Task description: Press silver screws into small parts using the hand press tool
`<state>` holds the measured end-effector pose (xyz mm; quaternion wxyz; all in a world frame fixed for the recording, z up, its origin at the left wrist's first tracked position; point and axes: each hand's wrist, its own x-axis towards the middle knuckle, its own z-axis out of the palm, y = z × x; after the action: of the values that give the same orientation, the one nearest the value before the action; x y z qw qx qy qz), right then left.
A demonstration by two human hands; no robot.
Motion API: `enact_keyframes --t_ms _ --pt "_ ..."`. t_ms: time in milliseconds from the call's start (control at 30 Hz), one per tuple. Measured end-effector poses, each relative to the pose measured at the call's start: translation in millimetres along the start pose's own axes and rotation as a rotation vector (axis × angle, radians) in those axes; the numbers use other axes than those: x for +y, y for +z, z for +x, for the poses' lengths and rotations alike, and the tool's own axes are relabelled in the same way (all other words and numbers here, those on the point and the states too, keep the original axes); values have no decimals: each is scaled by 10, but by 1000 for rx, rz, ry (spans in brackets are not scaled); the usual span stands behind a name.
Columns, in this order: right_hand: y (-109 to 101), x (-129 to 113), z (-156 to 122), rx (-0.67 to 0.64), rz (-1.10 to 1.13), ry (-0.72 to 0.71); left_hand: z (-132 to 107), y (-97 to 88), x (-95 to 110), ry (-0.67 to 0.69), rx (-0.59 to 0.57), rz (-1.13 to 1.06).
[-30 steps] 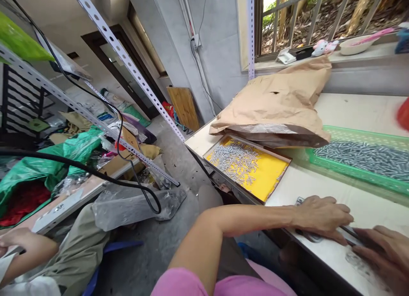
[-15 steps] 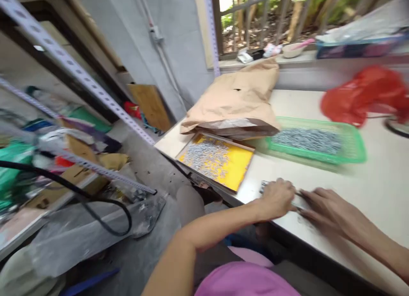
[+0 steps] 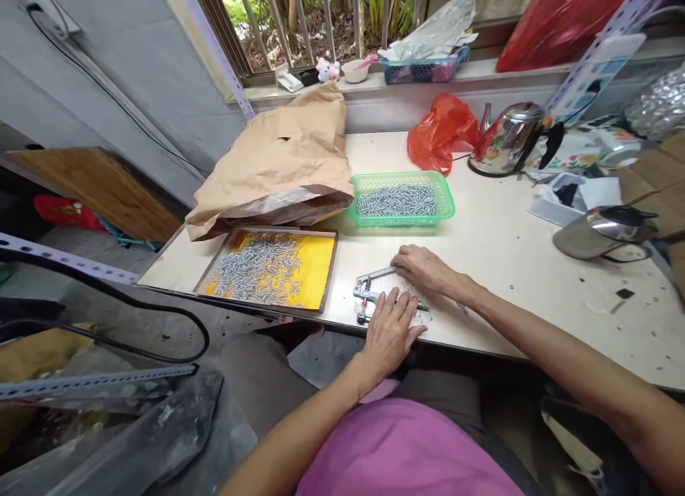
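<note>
My left hand (image 3: 389, 332) lies flat with fingers spread on the near edge of the white table (image 3: 503, 260), partly over a metal plier-like hand tool (image 3: 368, 296). My right hand (image 3: 425, 269) rests just behind it, fingers lying on the tool's upper handle and a small clear bag under it. A yellow-lined tray (image 3: 313, 267) of small silver screws sits to the left of the hands. A green plastic basket (image 3: 444, 207) with more screws stands behind them.
A brown paper sack (image 3: 281, 153) lies at the back left, a red plastic bag (image 3: 442, 128) and a steel kettle (image 3: 506, 139) at the back right. Another pot (image 3: 602, 232) and boxes stand at the far right. Slotted metal rails (image 3: 80, 271) and a black cable (image 3: 176, 314) cross the left.
The camera has swung right, from the shelving and floor to the whole table. Both hands stay on the tool at the table's near edge.
</note>
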<state>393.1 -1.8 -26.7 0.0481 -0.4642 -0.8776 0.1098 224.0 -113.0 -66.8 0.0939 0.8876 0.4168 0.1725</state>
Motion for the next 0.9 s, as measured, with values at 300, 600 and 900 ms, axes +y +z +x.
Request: enact_keyframes --t_ms 300,600,900 --pt "-107 -102 151 11 -56 -32 32 -69 10 8 -21 -109" --pt "69 -877 347 -219 -157 -416 -52 51 -19 -36 -53 -184" --pt "18 -915 359 -99 30 -472 -44 0 -9 -12 -40 -214"
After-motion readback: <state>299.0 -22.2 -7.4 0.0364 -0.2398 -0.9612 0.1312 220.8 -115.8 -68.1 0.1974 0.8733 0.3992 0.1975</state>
